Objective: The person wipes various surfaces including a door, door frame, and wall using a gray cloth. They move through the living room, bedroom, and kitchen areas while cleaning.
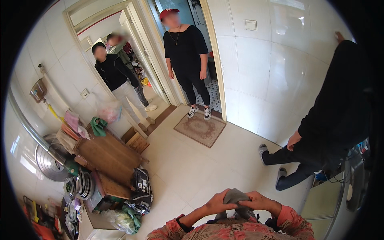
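Observation:
A grey cloth (236, 196), bunched up, is held in front of my body at the bottom of the view. My left hand (218, 202) grips its left side, with the thumb pressed toward the middle. On the other side, my right hand (261, 204) pinches the cloth between thumb and fingers. Part of the fabric hangs below the hands, and some fingers are hidden behind it. My patterned red and brown sleeves frame both forearms.
People stand in the left doorway and on a patterned mat (200, 128); another person in dark clothes (333, 111) leans on the right wall. To the left are a brown wooden board (105, 147), stacked metal lids (85, 185), a black printed bag (142, 189) and a plastic bag of greens (121, 221).

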The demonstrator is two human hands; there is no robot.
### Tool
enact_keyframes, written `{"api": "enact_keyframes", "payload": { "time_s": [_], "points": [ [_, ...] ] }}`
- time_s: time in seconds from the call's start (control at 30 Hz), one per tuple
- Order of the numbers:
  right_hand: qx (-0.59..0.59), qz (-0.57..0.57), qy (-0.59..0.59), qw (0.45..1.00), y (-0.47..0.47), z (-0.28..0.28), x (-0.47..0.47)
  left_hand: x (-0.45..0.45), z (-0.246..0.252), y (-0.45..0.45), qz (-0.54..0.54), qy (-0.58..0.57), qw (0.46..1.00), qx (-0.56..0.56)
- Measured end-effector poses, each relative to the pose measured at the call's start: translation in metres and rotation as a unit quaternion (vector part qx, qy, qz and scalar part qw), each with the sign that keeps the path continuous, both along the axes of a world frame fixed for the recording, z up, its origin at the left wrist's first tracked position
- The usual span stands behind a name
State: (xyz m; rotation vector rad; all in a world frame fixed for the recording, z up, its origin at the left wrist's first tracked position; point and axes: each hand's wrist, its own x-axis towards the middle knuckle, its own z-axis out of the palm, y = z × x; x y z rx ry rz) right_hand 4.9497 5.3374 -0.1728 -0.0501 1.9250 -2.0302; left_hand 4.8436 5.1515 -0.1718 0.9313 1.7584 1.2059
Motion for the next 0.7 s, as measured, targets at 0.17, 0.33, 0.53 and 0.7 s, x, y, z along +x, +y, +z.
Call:
{"api": "enact_keyframes", "payload": {
  "time_s": [0.17, 0.33, 0.53, 0.7],
  "points": [
    [-0.056, 0.049, 0.036, 0.997, 0.007, 0.022, -0.068, -0.045, -0.022, -0.006, -0.004, -0.100, 0.995, -0.022],
    [-0.054, 0.115, -0.035, 0.991, 0.042, 0.042, -0.148, -0.107, -0.037, -0.005, 0.059, -0.095, 0.993, -0.027],
    [-0.075, 0.161, -0.025, 0.984, 0.088, 0.052, -0.236, -0.168, -0.036, 0.009, 0.170, -0.029, 0.983, -0.061],
    [-0.143, 0.145, -0.044, 0.978, 0.098, 0.044, -0.289, -0.204, -0.042, -0.006, 0.237, -0.073, 0.960, -0.129]
  ]
}}
